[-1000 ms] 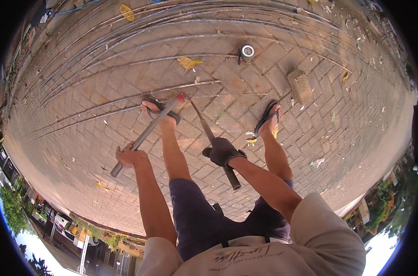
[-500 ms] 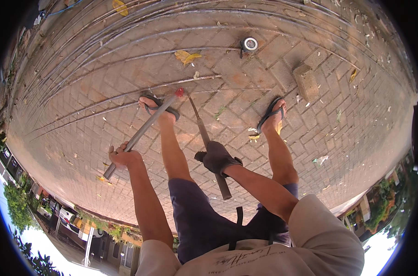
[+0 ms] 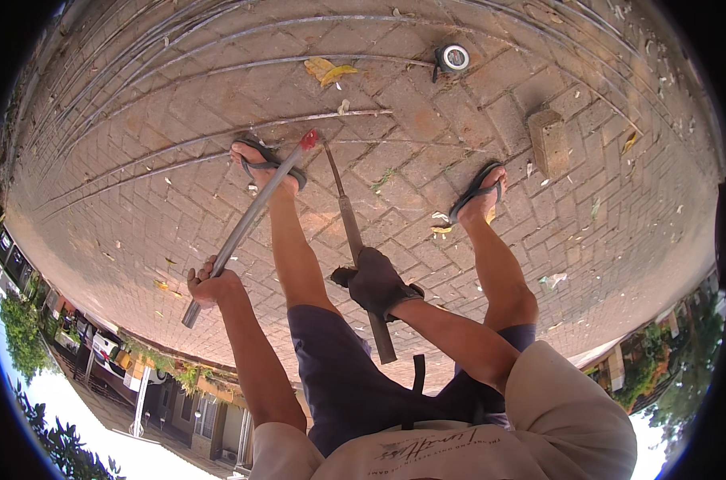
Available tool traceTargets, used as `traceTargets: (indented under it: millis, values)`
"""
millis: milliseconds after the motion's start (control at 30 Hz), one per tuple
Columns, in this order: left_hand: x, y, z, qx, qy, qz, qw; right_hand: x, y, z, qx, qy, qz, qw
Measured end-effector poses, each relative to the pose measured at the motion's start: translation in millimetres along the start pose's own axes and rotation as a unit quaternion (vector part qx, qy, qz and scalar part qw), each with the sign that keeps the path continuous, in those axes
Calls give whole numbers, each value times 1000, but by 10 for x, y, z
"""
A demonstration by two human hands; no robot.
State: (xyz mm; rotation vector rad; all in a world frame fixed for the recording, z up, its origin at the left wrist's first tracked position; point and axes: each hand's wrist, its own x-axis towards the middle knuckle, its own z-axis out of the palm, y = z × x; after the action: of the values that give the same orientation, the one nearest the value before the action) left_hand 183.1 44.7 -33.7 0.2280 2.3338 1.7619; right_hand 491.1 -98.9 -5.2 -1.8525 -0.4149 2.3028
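Observation:
My bare left hand [image 3: 211,286] is closed round the lower part of a grey metal pipe [image 3: 251,212] with a red tip. The pipe slants up and away across my left foot in the picture. In a dark glove, my right hand [image 3: 375,282] grips a long tool [image 3: 349,228]: a thick tube-like handle with a thin tapering rod at its far end. The rod's point comes close to the pipe's red tip; whether they touch I cannot tell. Past the two tips, thin metal bars [image 3: 299,122] lie on the brick paving [image 3: 411,168].
A round tape measure [image 3: 452,58] lies at the far end of one bar. A rectangular block [image 3: 548,144] sits right of my right foot, which wears a dark flip-flop [image 3: 476,192]. Yellow leaves [image 3: 329,70] are scattered about. Many more long bars stretch across the far left.
The view has tilted, so the ground and my feet appear higher. The pipe stands slightly steeper, its lower end nearer me. Both hands keep their grips, and the two tips remain close together.

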Motion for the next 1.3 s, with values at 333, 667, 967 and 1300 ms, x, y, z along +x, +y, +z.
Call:
traceTargets:
  millis: [333,667,967,1300]
  values:
    - [-371,272,630,16,-91,16,996,-44,-191,-508,27,-21,33,999]
    - [-154,69,79,4,2,-13,1000,-18,-401,-215,96,-21,63,993]
    - [106,-72,-215,5,-16,-26,1000,31,-291,-219,47,-64,77,994]
    - [1,36,11,-3,70,-14,997,47,-258,-299,86,-99,62,989]
